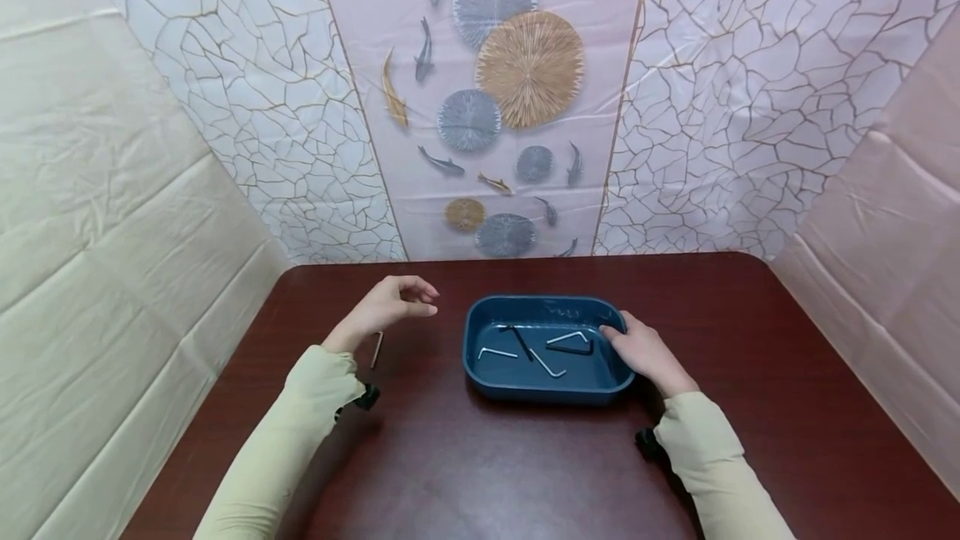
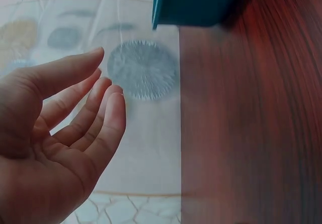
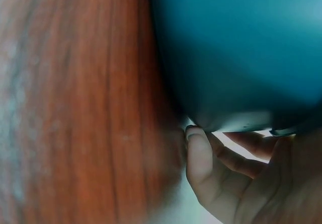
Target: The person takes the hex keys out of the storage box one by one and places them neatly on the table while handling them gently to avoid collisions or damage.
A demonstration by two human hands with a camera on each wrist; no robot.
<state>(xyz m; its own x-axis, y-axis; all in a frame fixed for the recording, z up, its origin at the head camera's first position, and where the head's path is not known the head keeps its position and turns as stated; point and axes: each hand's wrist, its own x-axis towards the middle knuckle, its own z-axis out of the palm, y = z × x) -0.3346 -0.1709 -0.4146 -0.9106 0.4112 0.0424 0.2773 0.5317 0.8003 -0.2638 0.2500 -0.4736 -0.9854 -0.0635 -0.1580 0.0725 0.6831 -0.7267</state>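
My left hand (image 1: 392, 303) hovers over the table to the left of a blue tray (image 1: 517, 394), its fingers loosely bent with nothing between them. In the left wrist view, a gap shows between thumb and fingertips. My right hand (image 1: 647, 350) grips the tray's right end, thumb over the rim. The right wrist view has that hand's fingers at the tray's edge. Inside lie three silver hex keys, one of them an L-shaped hex key (image 1: 498, 352) at the left, and two black ones, including a black hex key (image 1: 573, 349) at the right. Another hex key (image 1: 377, 350) lies on the table beside my left wrist.
The dark red-brown table (image 1: 465, 473) runs back to a patterned cloth wall (image 1: 510, 190). Plain pale cloth hangs along the left side (image 1: 112, 232) and right side (image 1: 885, 215). A dark wrist device (image 1: 367, 397) sits below my left sleeve.
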